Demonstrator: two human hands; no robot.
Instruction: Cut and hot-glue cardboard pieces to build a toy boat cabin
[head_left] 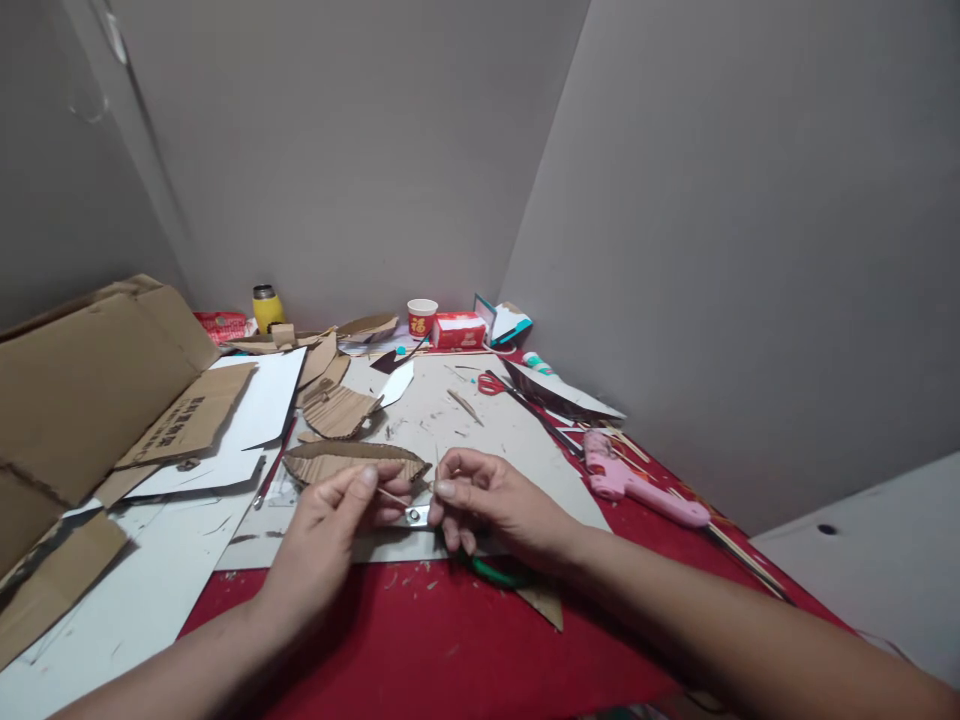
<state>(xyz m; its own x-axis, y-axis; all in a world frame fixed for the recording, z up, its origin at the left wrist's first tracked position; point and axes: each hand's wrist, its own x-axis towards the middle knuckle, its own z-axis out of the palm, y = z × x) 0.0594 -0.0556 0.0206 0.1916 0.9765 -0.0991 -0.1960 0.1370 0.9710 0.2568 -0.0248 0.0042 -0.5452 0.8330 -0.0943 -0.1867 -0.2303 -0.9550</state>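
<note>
My left hand (pixel 339 512) is closed in a pinch on a thin wooden stick (pixel 394 498) that points towards my right hand. My right hand (pixel 484 495) also pinches, with a thin pale stick (pixel 437 459) standing up from its fingertips. Whether the two pieces are joined cannot be told. Beneath the hands lies a pair of scissors with a green handle (pixel 501 572); its metal pivot shows between them, while the rest is partly covered. Just beyond my left hand is a boat-shaped corrugated cardboard piece (pixel 337 465).
A grey board (pixel 517 455) with scraps covers part of the red tablecloth (pixel 420 650). A pink glue gun (pixel 645 492) and red-handled scissors (pixel 491 384) lie right. Large cardboard (pixel 97 370) stands left. A paper cup (pixel 422 320), red box (pixel 459 331) and yellow bottle (pixel 266 308) line the back.
</note>
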